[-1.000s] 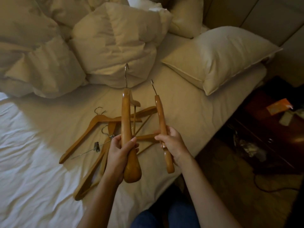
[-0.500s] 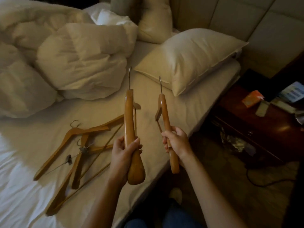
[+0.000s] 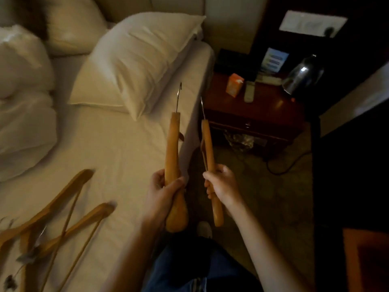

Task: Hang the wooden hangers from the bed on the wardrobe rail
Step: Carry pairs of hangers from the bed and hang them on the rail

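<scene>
Wooden hangers are in two places: one in each hand, the rest on the bed point(image 3: 126, 148).

The left hand point(image 3: 162, 191) grips the thick hanger point(image 3: 173, 148), fingers and thumb wrapped round the lower part of its body. The right hand point(image 3: 224, 186) grips the slim hanger point(image 3: 207, 140) the same way, fingers curled round its lower arm.

Both held hangers appear edge-on, roughly parallel, near each other but not touching. Each long axis runs away from the person, with the metal hook at the far end. The thick hanger is over the mattress edge. The slim hanger is over the floor, in front of the nightstand point(image 3: 263, 114).

The remaining hangers point(image 3: 63, 218) lie crossed in a heap on the sheet, well apart from both hands, with the left hand nearer. Blur prevents a firm count; there are probably three.

The wardrobe rail is not in view. The step in hand is judged to be carrying the pair to the wardrobe. Because the hooks lead, each hanger can meet the rail hook-first, provided the wrist turns the hook's open side downward. The right hand is on the side away from the bed.
</scene>
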Available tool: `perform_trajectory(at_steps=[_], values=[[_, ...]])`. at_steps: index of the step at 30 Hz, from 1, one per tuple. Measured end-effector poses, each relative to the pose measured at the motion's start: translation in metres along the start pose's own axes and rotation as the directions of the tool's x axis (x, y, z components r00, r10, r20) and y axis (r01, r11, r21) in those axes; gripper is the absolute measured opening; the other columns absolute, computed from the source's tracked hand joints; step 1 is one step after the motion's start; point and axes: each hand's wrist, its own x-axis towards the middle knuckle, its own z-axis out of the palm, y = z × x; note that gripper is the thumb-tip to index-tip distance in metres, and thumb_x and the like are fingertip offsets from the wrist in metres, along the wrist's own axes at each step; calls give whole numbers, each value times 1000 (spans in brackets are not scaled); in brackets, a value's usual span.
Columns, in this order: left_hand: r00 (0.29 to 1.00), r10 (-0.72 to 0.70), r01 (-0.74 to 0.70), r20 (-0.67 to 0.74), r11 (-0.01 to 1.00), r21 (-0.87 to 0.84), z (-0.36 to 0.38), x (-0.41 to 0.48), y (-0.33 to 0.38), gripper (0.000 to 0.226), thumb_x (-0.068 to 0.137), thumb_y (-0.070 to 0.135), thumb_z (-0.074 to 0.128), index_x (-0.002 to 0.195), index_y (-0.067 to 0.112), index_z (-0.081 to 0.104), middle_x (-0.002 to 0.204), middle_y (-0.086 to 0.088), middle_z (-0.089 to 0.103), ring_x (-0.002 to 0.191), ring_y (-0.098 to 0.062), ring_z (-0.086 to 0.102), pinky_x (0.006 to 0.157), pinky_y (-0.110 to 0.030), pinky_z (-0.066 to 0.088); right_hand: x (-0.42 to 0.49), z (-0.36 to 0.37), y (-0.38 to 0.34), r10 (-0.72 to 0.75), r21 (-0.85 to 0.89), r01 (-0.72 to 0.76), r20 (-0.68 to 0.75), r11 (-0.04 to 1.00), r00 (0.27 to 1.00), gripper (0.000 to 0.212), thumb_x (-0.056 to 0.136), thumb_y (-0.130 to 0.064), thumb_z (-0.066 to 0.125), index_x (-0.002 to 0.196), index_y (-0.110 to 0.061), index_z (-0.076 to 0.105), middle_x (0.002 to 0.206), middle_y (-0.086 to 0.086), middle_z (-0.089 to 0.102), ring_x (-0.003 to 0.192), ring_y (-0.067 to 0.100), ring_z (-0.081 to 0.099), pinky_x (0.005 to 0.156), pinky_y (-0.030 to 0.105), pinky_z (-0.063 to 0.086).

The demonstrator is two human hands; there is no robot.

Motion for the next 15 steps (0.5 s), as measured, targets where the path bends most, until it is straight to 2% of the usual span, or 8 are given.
perform_trajectory(at_steps=[3,7,9,12,15], values=[[993,-9,-2,122,996,87,24,11,-1,37,78,6,67,110,11,50,91,-7,62,77,-20,61,62,-27,56,2,-23,10,48,94,-38,-98,995,994,18,86,-12,60,101,-15,51,66,2,54,52,10,49,35,12,40],[956,-97,29,275,970,241,49,31,-3,42,72,16,74,109,7,56,97,-24,65,78,-32,62,69,-44,54,9,-46,27,142,155,-104,-261,982,955,7,86,-16,61,88,-19,55,63,-1,55,37,3,52,33,13,37],[929,-127,26,347,959,281,64,45,-2,46,76,13,71,116,2,54,99,-26,64,76,-29,61,61,-36,53,10,-55,32,174,213,-108,-318,971,932,3,87,-16,60,86,-17,57,60,-1,55,31,0,49,33,13,38],[856,-151,-59,495,922,382,87,61,0,39,81,11,66,117,0,55,101,-23,64,80,-21,62,54,-18,52,4,-66,38,226,346,-88,-382,934,896,8,86,-15,59,94,-11,58,60,1,56,40,7,49,36,17,39],[791,-181,-137,585,879,456,106,70,1,32,81,10,66,112,5,57,96,-14,65,78,-19,63,58,-21,53,-2,-71,47,318,483,-86,-423,871,848,14,85,-15,59,99,-11,59,61,2,57,37,6,49,36,19,39]])
